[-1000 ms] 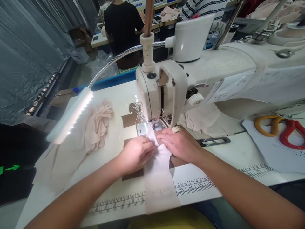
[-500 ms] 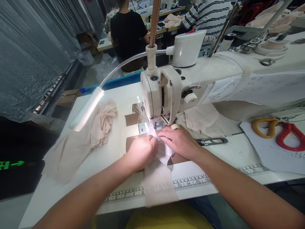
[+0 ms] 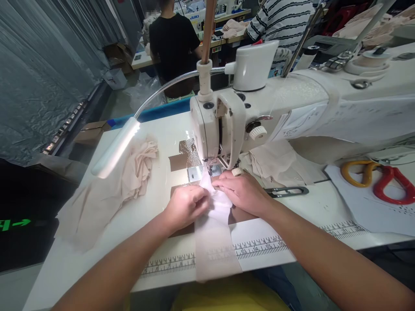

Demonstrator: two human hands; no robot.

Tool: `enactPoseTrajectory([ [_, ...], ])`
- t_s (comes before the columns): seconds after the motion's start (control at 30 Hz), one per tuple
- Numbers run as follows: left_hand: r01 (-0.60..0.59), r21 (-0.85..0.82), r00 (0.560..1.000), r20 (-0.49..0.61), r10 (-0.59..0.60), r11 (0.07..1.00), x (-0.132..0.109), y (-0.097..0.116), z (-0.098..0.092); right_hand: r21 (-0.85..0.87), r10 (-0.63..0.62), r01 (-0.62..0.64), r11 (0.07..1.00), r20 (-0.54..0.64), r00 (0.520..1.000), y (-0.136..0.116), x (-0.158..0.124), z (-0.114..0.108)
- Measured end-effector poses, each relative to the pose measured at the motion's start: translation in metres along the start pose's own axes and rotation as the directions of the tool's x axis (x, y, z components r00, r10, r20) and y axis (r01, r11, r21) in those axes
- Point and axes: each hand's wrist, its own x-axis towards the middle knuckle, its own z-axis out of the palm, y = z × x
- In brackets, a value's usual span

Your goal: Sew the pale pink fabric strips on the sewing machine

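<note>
A strip of pale pink fabric [image 3: 215, 242] runs from the table's front edge up under the needle area of the white sewing machine [image 3: 207, 125]. My left hand [image 3: 187, 205] is closed at the left edge of the fabric, fingers curled and thumb against them. On the other side, my right hand [image 3: 241, 190] pinches the fabric's right edge just in front of the presser foot, its fingers pressed together. Between the hands the fabric is bunched and narrows toward the needle. The fingertips partly hide the cloth they grip.
Crumpled beige fabric [image 3: 129, 181] lies to the left beneath a lamp [image 3: 116, 147]. More cloth [image 3: 282, 162] sits right of the needle, behind thread snips [image 3: 288, 191]. Scissors with red and orange handles [image 3: 394, 185] rest on paper at right. Two people work beyond the machine.
My left hand has shifted slightly left and down, away from my right hand, uncovering more of the fabric between them. My right hand stays almost in place.
</note>
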Motion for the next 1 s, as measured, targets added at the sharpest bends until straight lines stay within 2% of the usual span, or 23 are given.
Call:
enactPoseTrajectory([
  [0.13,-0.002,-0.052,1.0,-0.018,0.001,0.999,-0.002,-0.003,0.001,0.021,-0.137,0.137,0.99,-0.002,0.991,0.001,0.0,0.001],
  [0.23,-0.001,-0.062,1.0,0.007,0.001,0.998,0.0,-0.001,-0.003,-0.054,-0.189,0.19,0.98,0.02,0.982,-0.001,0.001,-0.001],
  [0.37,-0.027,0.011,0.996,0.082,0.026,1.0,0.005,0.003,-0.013,-0.204,-0.173,0.184,0.962,0.068,0.983,-0.003,0.001,-0.002],
  [0.5,-0.122,0.147,0.987,0.124,0.104,0.982,0.013,-0.002,-0.021,-0.247,-0.175,0.187,0.951,0.072,0.982,-0.003,-0.002,-0.001],
  [0.63,-0.203,0.265,0.967,0.204,0.151,0.943,0.018,-0.013,-0.021,-0.277,-0.193,0.204,0.939,0.068,0.979,-0.003,-0.004,-0.002],
  [1.0,-0.318,0.313,0.938,0.243,0.248,0.895,0.015,-0.024,-0.018,-0.339,-0.218,0.222,0.914,0.051,0.975,-0.004,-0.004,-0.002],
])
